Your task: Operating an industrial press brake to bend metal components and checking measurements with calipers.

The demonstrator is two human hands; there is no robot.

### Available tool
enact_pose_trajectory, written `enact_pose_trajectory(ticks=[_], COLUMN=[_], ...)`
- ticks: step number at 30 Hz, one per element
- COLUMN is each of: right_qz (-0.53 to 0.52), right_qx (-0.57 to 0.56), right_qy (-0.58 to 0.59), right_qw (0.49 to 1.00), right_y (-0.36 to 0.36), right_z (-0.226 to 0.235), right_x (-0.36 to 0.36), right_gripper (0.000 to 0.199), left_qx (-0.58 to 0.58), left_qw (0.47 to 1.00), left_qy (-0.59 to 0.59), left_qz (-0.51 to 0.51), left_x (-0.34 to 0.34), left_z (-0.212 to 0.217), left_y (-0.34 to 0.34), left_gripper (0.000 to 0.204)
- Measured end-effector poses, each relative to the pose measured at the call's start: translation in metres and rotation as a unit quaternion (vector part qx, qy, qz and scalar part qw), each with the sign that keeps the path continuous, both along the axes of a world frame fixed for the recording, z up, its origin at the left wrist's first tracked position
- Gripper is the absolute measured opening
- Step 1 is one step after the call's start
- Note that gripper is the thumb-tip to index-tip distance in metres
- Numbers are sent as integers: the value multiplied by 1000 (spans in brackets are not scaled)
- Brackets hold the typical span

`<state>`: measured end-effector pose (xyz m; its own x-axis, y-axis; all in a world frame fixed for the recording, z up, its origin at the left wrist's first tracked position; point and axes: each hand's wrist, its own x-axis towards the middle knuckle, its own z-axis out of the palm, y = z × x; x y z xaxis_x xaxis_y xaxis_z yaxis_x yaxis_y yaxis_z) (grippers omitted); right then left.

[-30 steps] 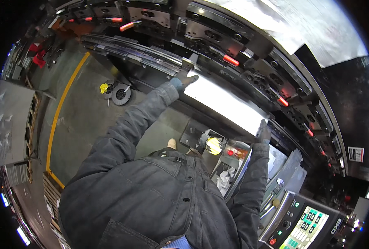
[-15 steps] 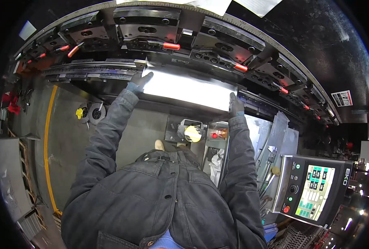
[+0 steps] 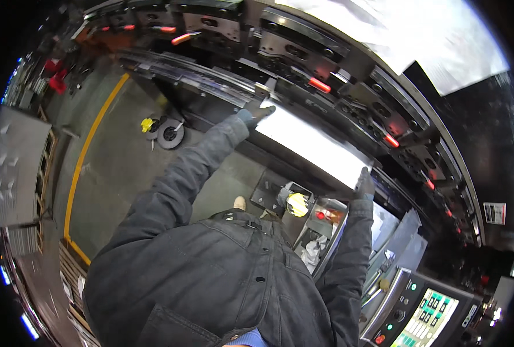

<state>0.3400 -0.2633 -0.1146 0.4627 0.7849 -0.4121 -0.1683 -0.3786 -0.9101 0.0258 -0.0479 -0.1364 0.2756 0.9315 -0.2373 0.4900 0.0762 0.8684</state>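
Observation:
A bright, rectangular metal sheet (image 3: 312, 144) lies across the bed of a press brake, partly under its upper tooling. My left hand (image 3: 257, 113), in a dark glove, grips the sheet's left end with the thumb on top. At the opposite end, my gloved right hand (image 3: 364, 185) holds the sheet's right edge, its thumb also lying along the top. The fingers under the sheet are hidden. Above the sheet runs a row of tool clamps (image 3: 303, 52) with red handles (image 3: 319, 85).
To the right stands a control panel (image 3: 422, 315) with a lit screen. Sheet pieces and a caliper (image 3: 387, 260) lie beside my right forearm. A foot pedal (image 3: 296, 203) with a yellow top and a box (image 3: 320, 231) are below. A cable reel (image 3: 170, 134) sits on the floor.
The whole view has turned and shifted, so the machine now slants down to the right. Both hands still hold the sheet by its ends, in about the same place on the bed.

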Motion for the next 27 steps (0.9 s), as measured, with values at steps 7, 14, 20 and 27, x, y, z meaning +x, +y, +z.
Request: enact_pose_trajectory(ticks=[7,14,20,27], right_qz=[15,-1,-37,-61], right_qx=[15,25,36,59], right_qy=[55,102,139,186], right_qw=[998,994,989,979], right_y=[4,6,7,9], right_z=[8,14,19,28], right_x=[0,-3,-5,15], right_gripper=[31,33,35,38], left_qx=[2,46,0,-119], left_qw=[999,999,999,985], left_qy=[-34,-20,-12,-117], left_qz=[-20,6,-32,-33], left_x=[3,6,1,-6], left_z=[-19,-36,-28,35], left_y=[8,14,17,4], left_gripper=[62,56,54,53])
